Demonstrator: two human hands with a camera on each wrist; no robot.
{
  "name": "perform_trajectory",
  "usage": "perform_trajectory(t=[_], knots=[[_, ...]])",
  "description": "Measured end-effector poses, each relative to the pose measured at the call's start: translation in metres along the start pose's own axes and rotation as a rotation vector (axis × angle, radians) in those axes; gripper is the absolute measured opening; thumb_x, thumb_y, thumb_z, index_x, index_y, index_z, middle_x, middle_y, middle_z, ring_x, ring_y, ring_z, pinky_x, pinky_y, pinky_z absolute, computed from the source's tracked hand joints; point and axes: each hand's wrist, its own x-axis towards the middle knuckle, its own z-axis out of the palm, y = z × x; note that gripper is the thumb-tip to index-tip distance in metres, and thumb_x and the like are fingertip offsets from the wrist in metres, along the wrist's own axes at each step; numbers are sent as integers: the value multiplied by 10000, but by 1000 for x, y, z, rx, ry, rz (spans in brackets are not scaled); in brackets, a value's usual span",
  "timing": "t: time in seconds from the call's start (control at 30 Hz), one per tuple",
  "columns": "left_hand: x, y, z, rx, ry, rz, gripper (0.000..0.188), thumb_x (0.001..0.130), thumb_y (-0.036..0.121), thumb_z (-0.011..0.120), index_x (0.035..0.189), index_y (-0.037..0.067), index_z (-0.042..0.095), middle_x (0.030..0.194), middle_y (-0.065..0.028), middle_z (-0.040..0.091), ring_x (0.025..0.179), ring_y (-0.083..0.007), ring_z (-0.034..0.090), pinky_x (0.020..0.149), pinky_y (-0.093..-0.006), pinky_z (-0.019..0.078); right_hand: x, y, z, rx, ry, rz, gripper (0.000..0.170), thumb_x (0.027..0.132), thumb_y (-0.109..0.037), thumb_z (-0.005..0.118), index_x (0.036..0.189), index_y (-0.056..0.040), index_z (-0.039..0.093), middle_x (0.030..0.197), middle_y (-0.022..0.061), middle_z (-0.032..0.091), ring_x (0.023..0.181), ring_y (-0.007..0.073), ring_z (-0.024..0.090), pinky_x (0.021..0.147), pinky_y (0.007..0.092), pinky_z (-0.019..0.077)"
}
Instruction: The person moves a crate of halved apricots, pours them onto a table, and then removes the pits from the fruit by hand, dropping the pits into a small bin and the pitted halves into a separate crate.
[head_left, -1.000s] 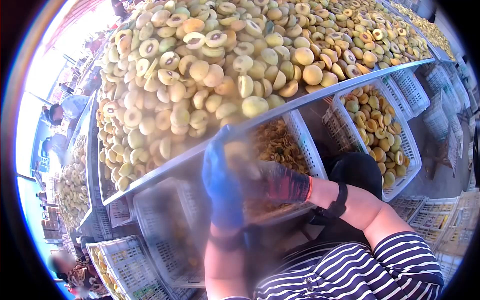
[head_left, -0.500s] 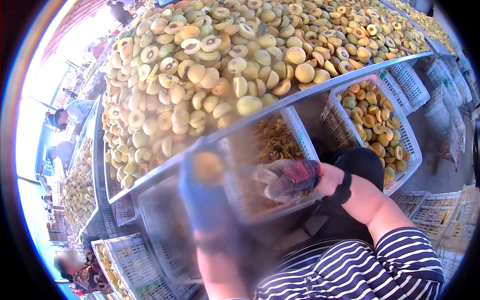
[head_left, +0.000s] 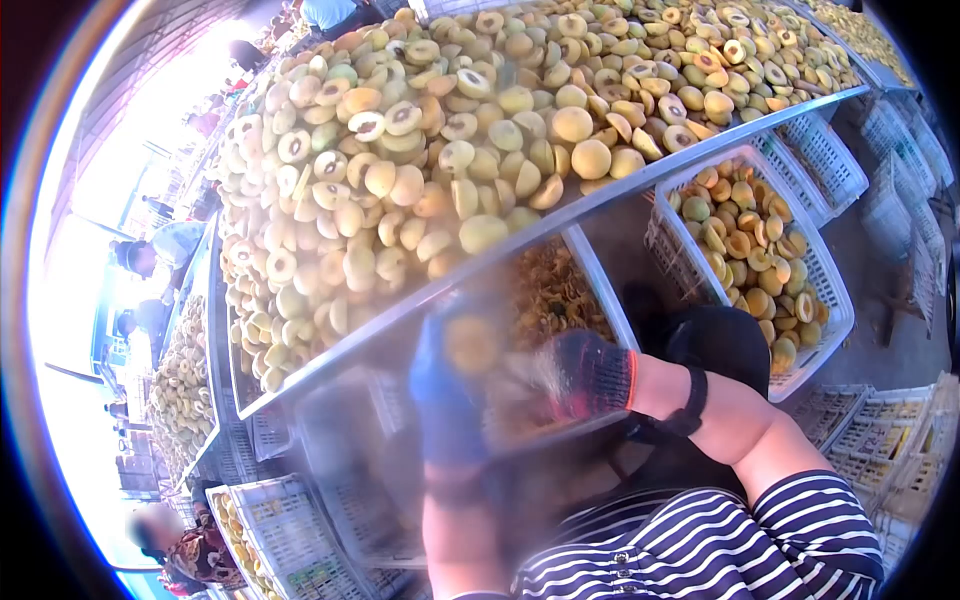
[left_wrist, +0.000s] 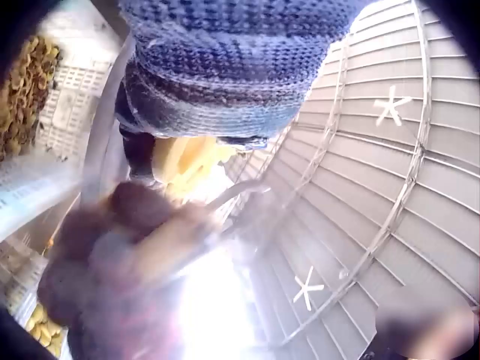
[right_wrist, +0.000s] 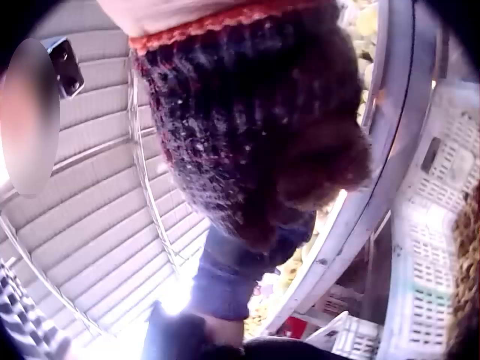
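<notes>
In the head view my left hand [head_left: 445,400], in a blue knit glove, holds a yellow peach half [head_left: 470,342] with its cut face up, just below the table's metal rim. The left wrist view shows the yellow flesh [left_wrist: 187,165] under the glove. Close beside it, my right hand [head_left: 592,375] in a dark and red glove is curled toward the fruit. A tool with a thin curved metal end [left_wrist: 244,187] sticks out from the right hand's fingers in the left wrist view, its tip by the peach. The right wrist view shows mostly the back of the glove.
A large heap of halved peaches [head_left: 400,180] fills the table behind a metal rim [head_left: 560,218]. Below stand a crate of brown scraps [head_left: 560,290] and a white crate of peach halves [head_left: 835,290]. More crates [head_left: 290,540] stand at left. Other people work farther left.
Half a second ago the left hand was lower and left with a peach half, and the right hand was apart with fingers spread. Now both hands are together and the right fingers are curled.
</notes>
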Motion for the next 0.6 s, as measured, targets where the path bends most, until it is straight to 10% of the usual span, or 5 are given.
perform_trajectory(t=[0.1,0.2,0.33,0.43,0.6], knots=[[2,19,-62,-442,174,-216,381,1036,295,466,1179,-33,596,1028,-140,687,869,-227,683,724,-352,592,-19,9,-12,-41,-155,116,297,941,-365,586,1060,-97,631,740,171,653,701,356,660,655,446,502],[17,8,-152,573,223,-166,356,1003,174,557,1295,-30,554,1120,-150,670,944,-213,674,800,-317,549,-20,3,-34,77,-78,245,312,933,-368,602,1051,-81,626,804,180,663,755,353,665,685,429,509],[61,4,-89,404,150,-8,508,929,183,665,1376,-5,512,1271,-180,608,1117,-212,608,941,-338,495,-10,-6,-40,220,84,279,324,899,-301,665,1098,-54,598,912,155,651,817,345,653,723,395,514],[131,-47,-23,806,-117,272,593,838,277,762,1350,58,557,1261,-191,612,1073,-280,631,925,-374,502,-6,0,-41,194,156,286,330,883,-264,685,1100,-37,584,922,142,632,830,336,643,724,389,514],[156,-47,0,984,-88,247,493,816,334,773,1196,44,652,1151,-169,649,964,-283,646,834,-390,522,-2,5,-27,265,300,319,349,869,-252,698,1103,-23,579,912,146,613,826,334,636,716,397,512]])
